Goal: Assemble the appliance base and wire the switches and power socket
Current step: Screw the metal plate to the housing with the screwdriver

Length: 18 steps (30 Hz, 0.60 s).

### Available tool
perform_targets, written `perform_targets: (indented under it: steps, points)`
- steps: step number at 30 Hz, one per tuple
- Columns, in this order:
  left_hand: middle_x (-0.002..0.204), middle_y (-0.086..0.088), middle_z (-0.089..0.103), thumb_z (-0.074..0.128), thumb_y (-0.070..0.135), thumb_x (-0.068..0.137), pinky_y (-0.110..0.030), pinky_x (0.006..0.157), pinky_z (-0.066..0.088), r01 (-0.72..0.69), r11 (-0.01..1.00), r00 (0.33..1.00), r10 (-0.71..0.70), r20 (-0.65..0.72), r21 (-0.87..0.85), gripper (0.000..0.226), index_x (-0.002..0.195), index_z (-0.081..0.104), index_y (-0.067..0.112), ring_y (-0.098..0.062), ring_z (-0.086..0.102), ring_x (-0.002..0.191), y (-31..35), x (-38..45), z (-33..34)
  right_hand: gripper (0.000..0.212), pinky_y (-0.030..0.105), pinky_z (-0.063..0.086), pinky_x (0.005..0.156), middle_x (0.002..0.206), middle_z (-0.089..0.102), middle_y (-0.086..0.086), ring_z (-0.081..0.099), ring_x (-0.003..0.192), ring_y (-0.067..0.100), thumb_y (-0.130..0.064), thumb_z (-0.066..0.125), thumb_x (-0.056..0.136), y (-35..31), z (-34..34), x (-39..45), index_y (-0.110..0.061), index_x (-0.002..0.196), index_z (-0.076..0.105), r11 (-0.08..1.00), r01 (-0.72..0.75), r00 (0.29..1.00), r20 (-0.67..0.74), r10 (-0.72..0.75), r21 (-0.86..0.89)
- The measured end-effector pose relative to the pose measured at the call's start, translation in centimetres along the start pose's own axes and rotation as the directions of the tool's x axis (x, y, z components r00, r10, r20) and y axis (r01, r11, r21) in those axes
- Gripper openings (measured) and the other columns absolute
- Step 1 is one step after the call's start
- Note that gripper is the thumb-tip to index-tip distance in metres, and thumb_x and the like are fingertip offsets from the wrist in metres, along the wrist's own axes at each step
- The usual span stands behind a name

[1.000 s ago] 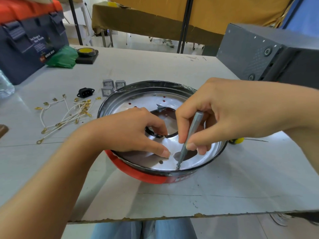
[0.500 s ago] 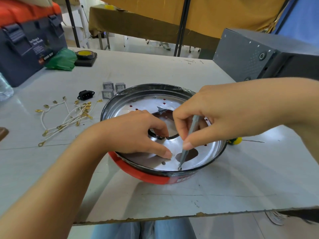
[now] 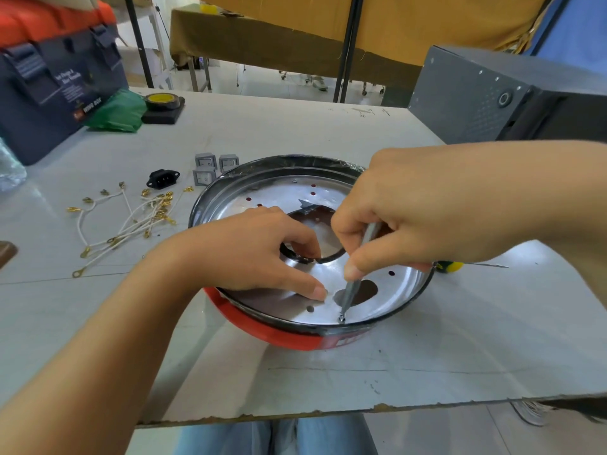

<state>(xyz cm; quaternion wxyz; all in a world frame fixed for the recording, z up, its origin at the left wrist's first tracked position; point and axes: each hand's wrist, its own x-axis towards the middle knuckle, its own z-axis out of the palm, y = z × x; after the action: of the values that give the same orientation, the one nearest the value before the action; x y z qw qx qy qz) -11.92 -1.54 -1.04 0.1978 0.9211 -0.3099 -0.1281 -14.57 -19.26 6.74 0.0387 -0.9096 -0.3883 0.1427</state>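
Observation:
A round appliance base (image 3: 262, 326) with a red outer wall and a shiny metal plate (image 3: 279, 192) inside sits at the table's middle. My right hand (image 3: 420, 205) pinches a thin grey screwdriver (image 3: 353, 287), whose tip stands on a small screw (image 3: 341, 319) near the plate's front edge. Fingers of my left hand (image 3: 249, 251) rest on the plate, and one hooks over the rim of its centre hole. Three grey switches (image 3: 210, 167), a black power socket (image 3: 163, 178) and several white wires with brass terminals (image 3: 131, 221) lie to the left.
A dark toolbox with an orange lid (image 3: 49, 77), a green bag (image 3: 118, 110) and a yellow tape roll (image 3: 162, 100) stand at the back left. A grey metal box (image 3: 492, 93) fills the back right. A yellow-handled tool (image 3: 453, 267) lies behind my right hand.
The view has shifted slightly. My right hand has lowered over the screwdriver, fingers turning on its shaft, while the tip stays on the screw. My left hand keeps its place.

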Motion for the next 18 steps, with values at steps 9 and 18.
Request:
perform_targets:
  steps: [9,18]
  points:
    - [0.102,0.014,0.061,0.066,0.065,0.064,-0.034,0.088,0.045,0.005,1.000,0.999,-0.005,0.032,-0.017,0.044,0.099,0.065,0.038,-0.004,0.053,0.097,0.2,0.1,-0.1,0.047,-0.008,0.029,0.067,0.059,0.064,-0.012,0.048,0.062,-0.019,-0.066,0.031,0.054,0.7,0.7,0.5,-0.035,0.076,0.059,0.994,0.001,0.997,-0.073,-0.009,-0.112]
    - [0.087,0.022,0.055,0.066,0.067,0.062,-0.010,0.065,0.036,0.001,1.000,1.000,0.000,0.017,-0.025,0.040,0.092,0.062,0.041,0.012,0.047,0.085,-0.1,0.3,0.0,0.010,0.007,0.041,0.067,0.081,0.062,-0.024,0.057,0.073,-0.004,-0.038,0.059,0.074,-0.4,-0.5,-0.4,-0.032,0.079,0.065,0.997,0.062,0.994,0.093,-0.066,0.045]
